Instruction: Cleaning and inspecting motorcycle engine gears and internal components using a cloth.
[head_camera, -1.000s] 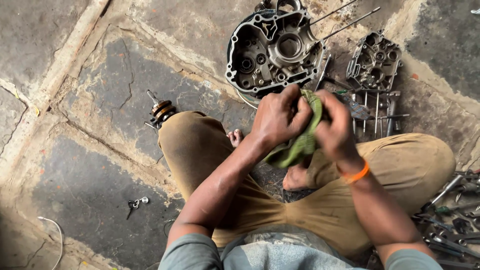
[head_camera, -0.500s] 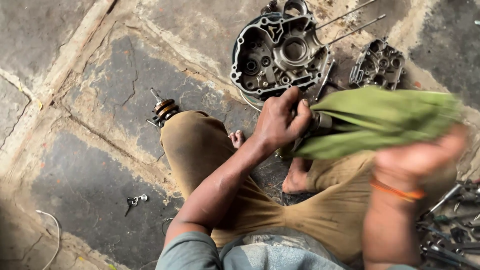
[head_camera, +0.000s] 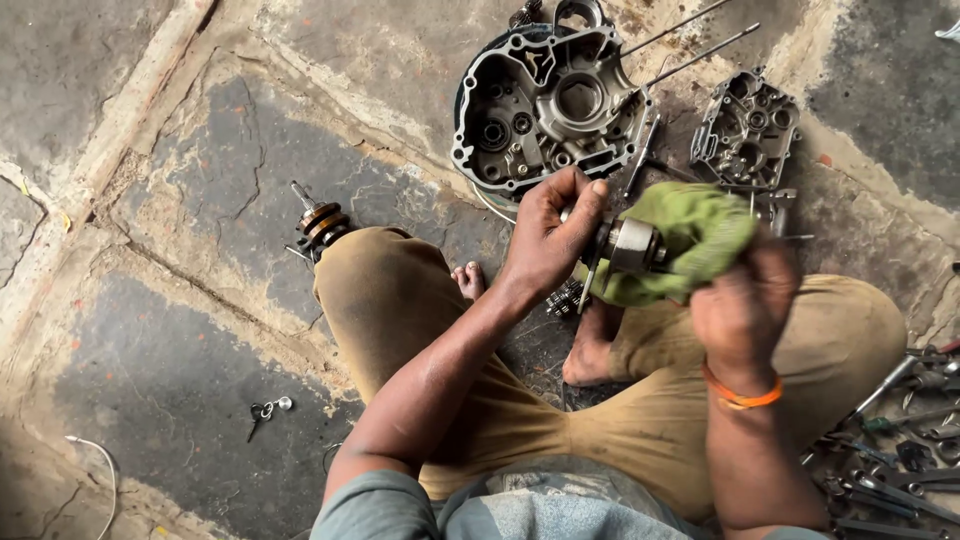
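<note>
Metal shaft part (head_camera: 628, 243) up over the lap, above a cracked stone floor (head_camera: 180, 210) with an engine case (head_camera: 545, 100) and smaller cover (head_camera: 747, 128) toward the far edge, tools (head_camera: 900, 450) heaped at the right edge. Left hand (head_camera: 548, 235) curled tight round the part's end; right hand (head_camera: 745, 310) clenched on the green rag (head_camera: 690, 240), wrapped against the part. Rag back on the metal now, no longer flung wide as half a second ago.
</note>
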